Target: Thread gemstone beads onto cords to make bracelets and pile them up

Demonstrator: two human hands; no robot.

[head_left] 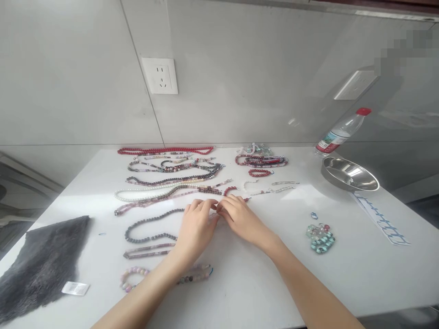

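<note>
My left hand [198, 225] and my right hand [243, 220] meet over the middle of the white table [254, 274]. Thumbs and fingers of both are pinched together, nearly touching, on something small that the fingers mostly hide. A strand of dark beads [147, 238] loops out on the left and passes behind my left hand. Just beyond the fingertips lies a short red bead strand [230, 189]. Below my left wrist are a brownish-pink strand [148, 249] and a pastel bead bracelet [129, 277], partly covered by my forearm.
Farther back lie a white pearl strand [118, 194], long red beads [164, 150] and a bundle of dark red strands [262, 161]. Rightward are turquoise beads [322, 244], a steel bowl [350, 180] and a bottle [338, 135]. A dark furry cloth [44, 260] covers the left edge.
</note>
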